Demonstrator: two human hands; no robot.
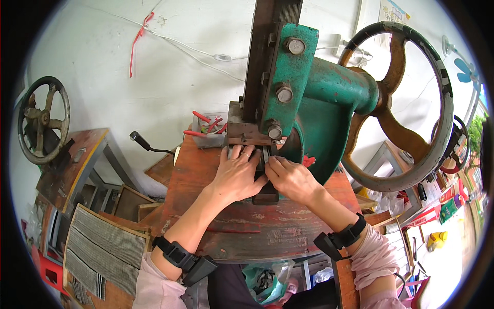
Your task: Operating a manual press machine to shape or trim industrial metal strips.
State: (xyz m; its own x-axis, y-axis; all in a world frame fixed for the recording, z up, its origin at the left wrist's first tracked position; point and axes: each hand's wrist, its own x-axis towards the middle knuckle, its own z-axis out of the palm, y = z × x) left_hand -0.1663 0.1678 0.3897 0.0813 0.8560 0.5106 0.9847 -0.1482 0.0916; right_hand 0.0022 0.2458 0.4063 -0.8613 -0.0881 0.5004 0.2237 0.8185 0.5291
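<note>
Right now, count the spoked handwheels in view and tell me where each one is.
3. A large rusty handwheel on the green press at right, a smaller dark wheel at far left, and a partly hidden one behind the large wheel's rim. More may be hidden.

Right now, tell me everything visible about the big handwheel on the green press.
The handwheel is large, round, rusty brown metal with a dark worn rim and curved spokes. It sits upright on the right end of the green cast press body, on its horizontal shaft. Neither hand touches it; both work below the ram, at the die.
</note>
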